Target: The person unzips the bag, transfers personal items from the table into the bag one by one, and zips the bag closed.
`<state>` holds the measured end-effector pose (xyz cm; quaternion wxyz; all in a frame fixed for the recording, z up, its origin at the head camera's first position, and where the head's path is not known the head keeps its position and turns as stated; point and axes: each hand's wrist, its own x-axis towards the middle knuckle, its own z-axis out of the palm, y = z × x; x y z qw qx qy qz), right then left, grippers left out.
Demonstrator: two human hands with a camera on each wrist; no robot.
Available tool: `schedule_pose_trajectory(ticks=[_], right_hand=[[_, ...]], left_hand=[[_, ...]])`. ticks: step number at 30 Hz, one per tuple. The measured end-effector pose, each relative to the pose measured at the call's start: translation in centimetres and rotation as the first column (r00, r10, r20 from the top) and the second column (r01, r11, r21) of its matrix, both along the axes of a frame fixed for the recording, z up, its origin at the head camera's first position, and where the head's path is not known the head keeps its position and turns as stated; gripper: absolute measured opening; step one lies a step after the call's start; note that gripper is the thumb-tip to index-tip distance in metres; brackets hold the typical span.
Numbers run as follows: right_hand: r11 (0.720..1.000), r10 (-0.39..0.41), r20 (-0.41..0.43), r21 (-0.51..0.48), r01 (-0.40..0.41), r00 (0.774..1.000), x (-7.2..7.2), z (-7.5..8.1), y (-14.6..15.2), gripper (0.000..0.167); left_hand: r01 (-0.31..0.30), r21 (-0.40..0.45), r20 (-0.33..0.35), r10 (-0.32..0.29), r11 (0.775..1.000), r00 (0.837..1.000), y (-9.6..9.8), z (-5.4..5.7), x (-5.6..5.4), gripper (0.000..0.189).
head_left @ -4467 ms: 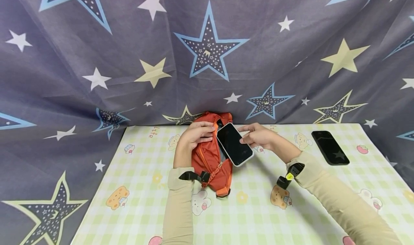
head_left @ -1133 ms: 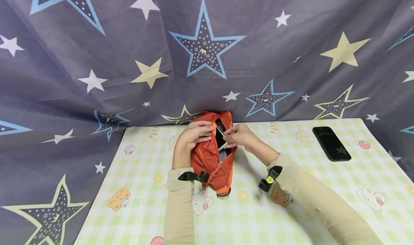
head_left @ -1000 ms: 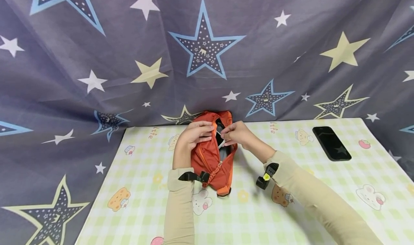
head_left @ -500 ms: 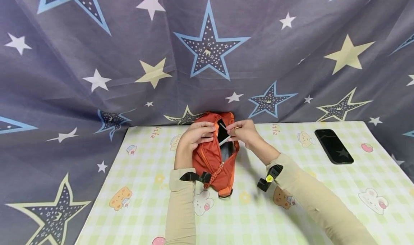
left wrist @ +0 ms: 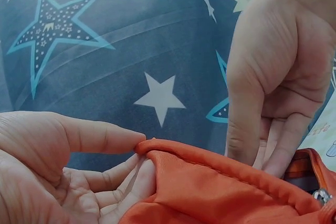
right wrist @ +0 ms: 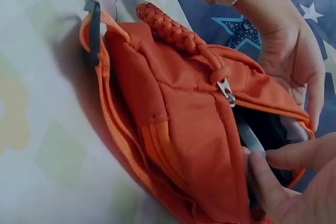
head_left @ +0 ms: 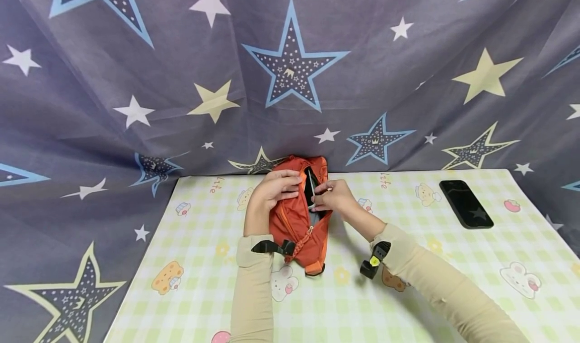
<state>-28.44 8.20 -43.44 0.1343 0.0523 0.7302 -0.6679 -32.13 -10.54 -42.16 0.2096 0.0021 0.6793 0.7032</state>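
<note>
An orange-red fabric bag (head_left: 290, 222) lies on the table with its zipper open. My left hand (head_left: 274, 189) pinches the near-left lip of the opening between thumb and fingers; the left wrist view shows the thumb on top of the orange edge. With my right hand (head_left: 335, 197) I hold a white-edged phone (head_left: 310, 189) that sits mostly down inside the opening, tilted nearly on edge. In the right wrist view the thumb and fingers are at the phone's pale edge (right wrist: 251, 139). The rest of the phone is hidden in the bag.
A second, black phone (head_left: 465, 204) lies on the right of the checked tablecloth (head_left: 190, 292). A starred curtain (head_left: 181, 56) hangs directly behind the bag. A braided cord (right wrist: 168, 27) hangs from the bag's zipper pull (right wrist: 227, 92).
The phone has gone from mostly outside the bag to mostly inside it, and its face has turned steeper. My right hand has moved left with it; my left hand has stayed on the lip.
</note>
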Motion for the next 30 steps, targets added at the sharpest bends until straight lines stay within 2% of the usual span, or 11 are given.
schedule_pose_trajectory(ticks=[5, 14, 18, 26, 30], right_hand=[[0.999, 0.029, -0.007, 0.038, -0.028, 1.0, 0.3, 0.2, -0.4, 0.032], [0.994, 0.062, 0.003, 0.086, -0.062, 0.998, 0.6, 0.1, -1.0, 0.017], [0.997, 0.043, -0.001, 0.063, -0.043, 0.999, 0.5, -0.1, -1.1, 0.016], [0.998, -0.062, -0.044, -0.028, 0.061, 0.997, 1.0, -0.1, -0.9, 0.009], [0.998, -0.054, -0.027, -0.024, 0.053, 0.998, 1.3, -0.5, -0.9, 0.018]], left_hand=[[0.001, -0.004, -0.005, -0.001, 1.0, 1.0, 0.1, 0.0, 0.0, 0.031], [0.002, -0.001, -0.015, -0.002, 1.0, 1.0, 0.1, 0.1, 0.1, 0.029], [0.0, 0.0, -0.009, 0.0, 1.0, 1.0, 0.0, 0.1, 0.1, 0.03], [-0.004, 0.001, -0.007, 0.004, 1.0, 1.0, 0.1, 0.0, -0.1, 0.033], [0.001, 0.01, -0.006, -0.001, 1.0, 1.0, 0.1, -0.1, -0.1, 0.031]])
